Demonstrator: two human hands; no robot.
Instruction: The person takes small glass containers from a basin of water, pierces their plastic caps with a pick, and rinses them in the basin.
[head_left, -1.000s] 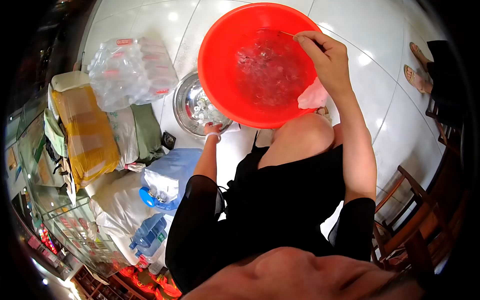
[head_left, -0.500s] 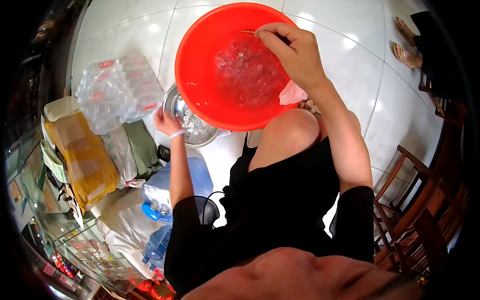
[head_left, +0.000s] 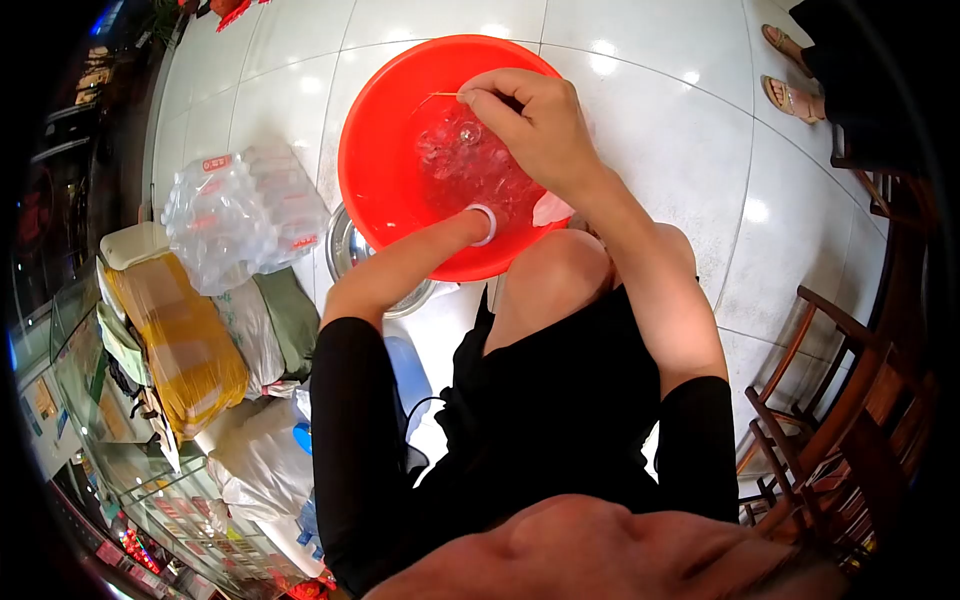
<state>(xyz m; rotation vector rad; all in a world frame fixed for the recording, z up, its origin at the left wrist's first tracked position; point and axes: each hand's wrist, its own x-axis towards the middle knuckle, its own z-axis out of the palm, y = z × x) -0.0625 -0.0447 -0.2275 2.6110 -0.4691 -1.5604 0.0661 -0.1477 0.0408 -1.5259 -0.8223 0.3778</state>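
Observation:
A large red basin (head_left: 375, 175) holds water with many small clear pieces (head_left: 485, 170) in it. Over its far right part, my right hand (head_left: 530, 120) pinches a thin light-brown stick (head_left: 445, 94) between thumb and fingertips. My left hand (head_left: 486, 212) reaches into the basin near its close side; its fingers are down in the water and cannot be made out, and a pale bracelet (head_left: 484, 225) circles the wrist. A pink cloth (head_left: 551, 208) hangs at the basin's right edge. Partly hidden under my left forearm is a metal bowl (head_left: 343, 245).
Plastic-wrapped bottles (head_left: 240, 215) lie on the tiled floor at left, beside a taped yellow package (head_left: 185, 335) and a green sack (head_left: 285, 315). Wooden chairs (head_left: 820, 425) stand at right. Another person's sandaled feet (head_left: 793, 98) show at upper right.
My left hand has moved from the metal bowl, out past its left side, and then right into the red basin. My right hand still pinches the stick over the basin.

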